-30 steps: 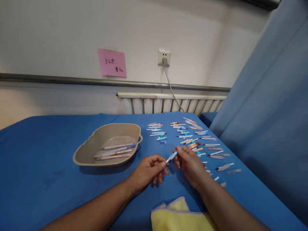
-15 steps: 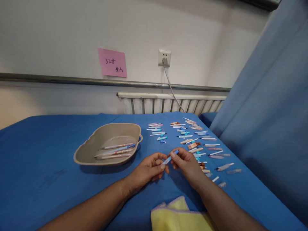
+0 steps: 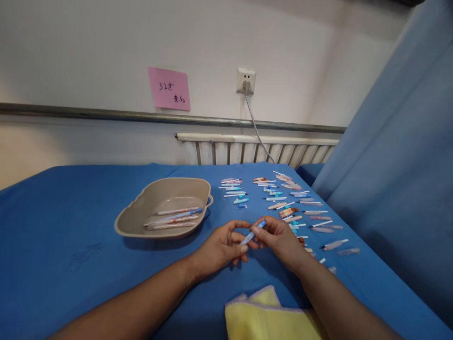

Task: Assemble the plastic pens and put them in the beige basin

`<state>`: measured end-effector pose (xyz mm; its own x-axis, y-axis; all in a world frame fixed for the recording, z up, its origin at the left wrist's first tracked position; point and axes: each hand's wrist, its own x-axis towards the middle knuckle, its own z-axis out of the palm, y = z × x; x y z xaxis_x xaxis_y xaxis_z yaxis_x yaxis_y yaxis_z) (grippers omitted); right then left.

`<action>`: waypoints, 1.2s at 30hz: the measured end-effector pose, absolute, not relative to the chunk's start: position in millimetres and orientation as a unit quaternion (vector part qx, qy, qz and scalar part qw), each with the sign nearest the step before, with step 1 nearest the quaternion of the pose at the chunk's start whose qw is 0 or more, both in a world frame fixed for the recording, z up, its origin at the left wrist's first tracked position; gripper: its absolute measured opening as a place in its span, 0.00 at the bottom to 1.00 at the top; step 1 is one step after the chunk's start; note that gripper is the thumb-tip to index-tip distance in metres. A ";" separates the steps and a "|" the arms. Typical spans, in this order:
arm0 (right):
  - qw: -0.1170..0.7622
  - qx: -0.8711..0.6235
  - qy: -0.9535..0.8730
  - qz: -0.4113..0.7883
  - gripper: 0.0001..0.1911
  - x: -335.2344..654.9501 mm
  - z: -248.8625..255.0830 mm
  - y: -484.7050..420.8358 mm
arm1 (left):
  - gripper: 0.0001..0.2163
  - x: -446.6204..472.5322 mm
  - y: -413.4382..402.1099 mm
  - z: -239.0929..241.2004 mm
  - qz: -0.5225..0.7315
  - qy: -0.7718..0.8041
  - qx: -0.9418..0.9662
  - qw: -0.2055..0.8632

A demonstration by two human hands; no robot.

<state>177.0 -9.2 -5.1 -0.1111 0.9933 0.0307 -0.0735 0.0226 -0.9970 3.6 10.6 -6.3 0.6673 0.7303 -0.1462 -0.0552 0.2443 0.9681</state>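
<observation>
Between my hands is a short light-blue pen barrel [image 3: 250, 236] with a darker blue end and small print on its side. My left hand [image 3: 226, 245] pinches its lower end between thumb and fingers. At the darker upper end, the thumb and fingers of my right hand [image 3: 278, 238] are closed around it. To the left stands a beige basin [image 3: 132, 222] with several assembled pens [image 3: 177, 218] lying in it. Rows of loose pen parts [image 3: 271, 198], with white refills, blue pieces and brown pieces among them, are spread out beyond and beside my right hand.
A folded yellow cloth [image 3: 269, 321] lies at the near edge, by my right forearm. Blue fabric [image 3: 85, 283] covers the table. Behind it are a radiator [image 3: 233, 151] and a wall socket [image 3: 246, 81] with a plugged-in cord. A blue curtain [image 3: 396, 141] hangs at the right.
The view has shifted slightly, so the basin and pen parts sit a little further right. Both hands keep hold of the pen barrel, with the left fingers slightly shifted around it.
</observation>
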 end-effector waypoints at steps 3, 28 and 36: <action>0.489 -0.441 -0.523 0.541 0.17 178.4 -6.7 -8.6 | 0.23 5.1 10.2 -5.9 0.281 0.322 0.555 0.714; 0.405 -0.499 -0.687 0.338 0.05 191.5 -7.7 -11.4 | 0.12 -4.7 20.3 15.2 0.330 0.446 0.588 0.588; 0.454 -0.498 -0.653 0.347 0.11 171.8 -6.2 -19.9 | 0.10 2.2 11.6 11.9 0.466 0.409 0.504 0.601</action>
